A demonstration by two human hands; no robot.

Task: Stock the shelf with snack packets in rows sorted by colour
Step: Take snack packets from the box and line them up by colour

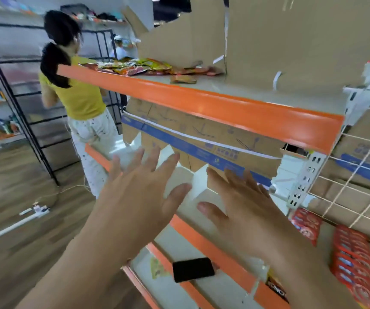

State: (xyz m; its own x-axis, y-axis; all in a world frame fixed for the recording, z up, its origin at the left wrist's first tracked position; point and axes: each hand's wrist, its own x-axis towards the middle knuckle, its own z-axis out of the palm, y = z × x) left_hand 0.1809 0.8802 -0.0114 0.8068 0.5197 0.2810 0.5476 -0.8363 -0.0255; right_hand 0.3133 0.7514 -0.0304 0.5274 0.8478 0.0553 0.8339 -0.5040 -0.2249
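A wood-look floor [12, 175] is seen at left. A black rack [30, 103] is stood on it, and a power strip [37, 209] is laid nearby.

A shop: orange-edged shelving [201, 101], snack packets [135, 65], hanging red packs [353, 262], cardboard cartons [291, 36]

- Held left hand [142, 197] out forward, back turned up, fingers straight and spread wide, gripping nothing.
- Held right hand [243, 208] out just beside it, not touching, back turned up, fingers straight, thumb stretched aside.
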